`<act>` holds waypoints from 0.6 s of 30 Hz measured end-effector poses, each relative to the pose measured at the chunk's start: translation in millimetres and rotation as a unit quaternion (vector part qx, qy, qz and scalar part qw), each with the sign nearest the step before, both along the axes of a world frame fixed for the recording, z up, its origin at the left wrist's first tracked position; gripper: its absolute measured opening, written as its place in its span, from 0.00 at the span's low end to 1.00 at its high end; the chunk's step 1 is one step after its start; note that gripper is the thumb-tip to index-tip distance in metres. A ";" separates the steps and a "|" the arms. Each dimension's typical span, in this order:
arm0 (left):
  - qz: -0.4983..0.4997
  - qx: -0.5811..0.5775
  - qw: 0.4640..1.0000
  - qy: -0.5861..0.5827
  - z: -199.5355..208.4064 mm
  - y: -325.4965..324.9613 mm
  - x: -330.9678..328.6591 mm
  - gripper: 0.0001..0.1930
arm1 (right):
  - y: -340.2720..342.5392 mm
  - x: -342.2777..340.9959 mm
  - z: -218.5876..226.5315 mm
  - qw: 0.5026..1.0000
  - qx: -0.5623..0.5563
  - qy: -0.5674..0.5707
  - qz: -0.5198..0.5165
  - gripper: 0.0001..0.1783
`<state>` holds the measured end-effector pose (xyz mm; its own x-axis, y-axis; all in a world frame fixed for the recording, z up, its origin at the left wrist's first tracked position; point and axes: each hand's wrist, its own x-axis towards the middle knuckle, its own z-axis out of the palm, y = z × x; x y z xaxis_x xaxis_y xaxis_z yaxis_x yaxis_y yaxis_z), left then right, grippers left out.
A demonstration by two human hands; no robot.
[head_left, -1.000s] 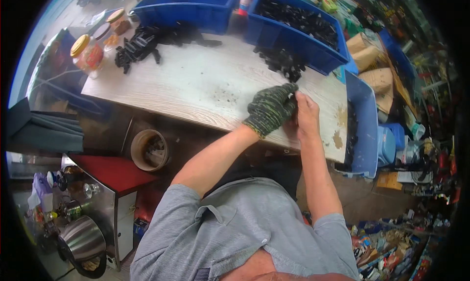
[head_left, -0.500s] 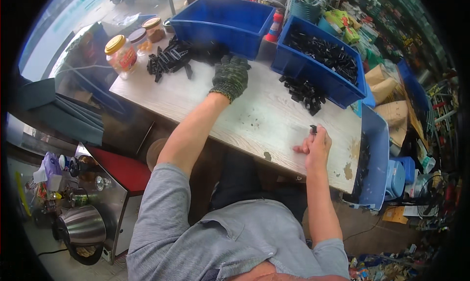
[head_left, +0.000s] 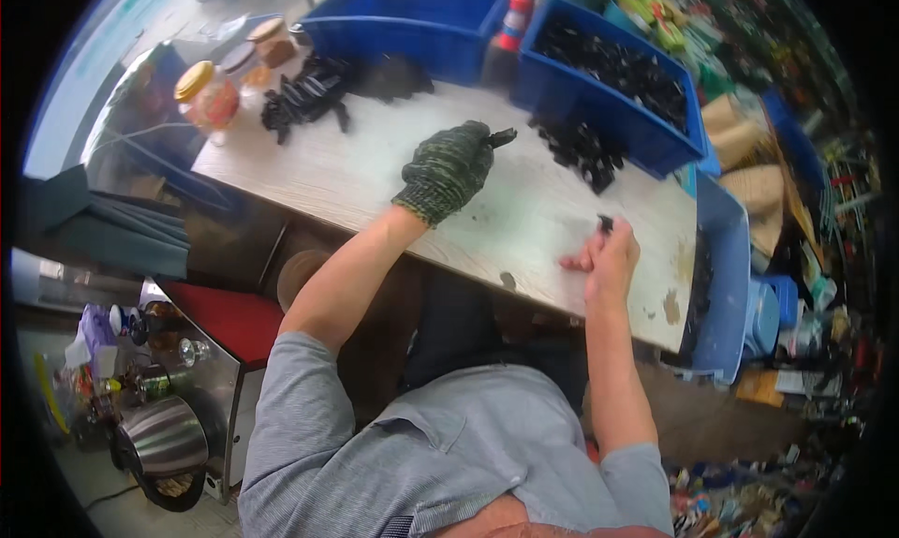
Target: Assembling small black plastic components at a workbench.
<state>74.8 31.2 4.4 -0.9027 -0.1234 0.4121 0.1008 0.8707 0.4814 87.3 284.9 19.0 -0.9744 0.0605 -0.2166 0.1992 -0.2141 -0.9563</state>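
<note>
Black strip point(head_left: 504, 137): poking out of the glove over the middle of the white tabletop point(head_left: 356, 177); seems to have just been picked up, so that's the big change.
Gloved left hand point(head_left: 448, 171): fingers bunched round the strip and pinching it, knuckles up; exact finger placement is hidden by the knit.
Small black piece point(head_left: 606, 223): held up at the fingertips of the bare right hand point(head_left: 611, 257), near the table's front edge; looks pinched between thumb and forefinger, other fingers curled in.
What it means: one part is now held in each hand, hands well apart, so a fetch was probably just finished.
Vs half a second ago: the glove was seen over by the dark heap point(head_left: 389, 77) at the back; it's been pulled toward the front since. Right hand's been kept pretty much put, same piece in it.
Other black piles: one left on the table's left point(head_left: 314, 98), one on its right point(head_left: 581, 154), both untouched.
Blue bins: left one point(head_left: 449, 56) set behind the dark heap, right one point(head_left: 599, 117) loaded with black parts.
</note>
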 end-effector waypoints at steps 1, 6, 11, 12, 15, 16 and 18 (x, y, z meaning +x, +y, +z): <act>-0.033 0.105 0.993 0.038 -3.2 12.8 7.4 0.12 | -2.6 -3.1 -0.1 1.000 -0.013 0.000 -0.001 0.20; -0.146 0.249 0.956 0.055 -7.6 78.3 37.3 0.09 | 1.4 -5.9 -8.2 1.000 -0.014 0.014 -0.006 0.21; -0.190 0.261 0.945 0.047 -16.7 113.2 33.9 0.10 | -6.0 1.5 1.9 0.999 0.004 0.037 -0.025 0.18; -0.187 0.252 0.948 0.045 -16.9 115.1 32.5 0.11 | -4.8 2.0 1.0 0.998 0.014 0.055 -0.016 0.17; -0.183 0.281 0.942 0.023 -18.4 118.8 31.9 0.12 | -1.3 1.8 -6.2 0.998 0.003 0.063 -0.015 0.16; -0.178 0.317 0.931 0.003 -18.8 119.7 32.4 0.12 | 1.1 1.5 -9.7 0.998 -0.004 0.067 -0.012 0.15; -0.176 0.352 0.919 -0.018 -18.8 126.8 32.7 0.13 | 7.0 -1.4 -21.3 0.992 0.051 0.117 -0.011 0.15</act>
<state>107.5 158.0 -14.4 -0.9493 -0.0461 0.3110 0.2895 0.2581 0.9217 85.9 291.9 -2.3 -0.9955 0.0920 0.0237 -0.0344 -0.1166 -0.9926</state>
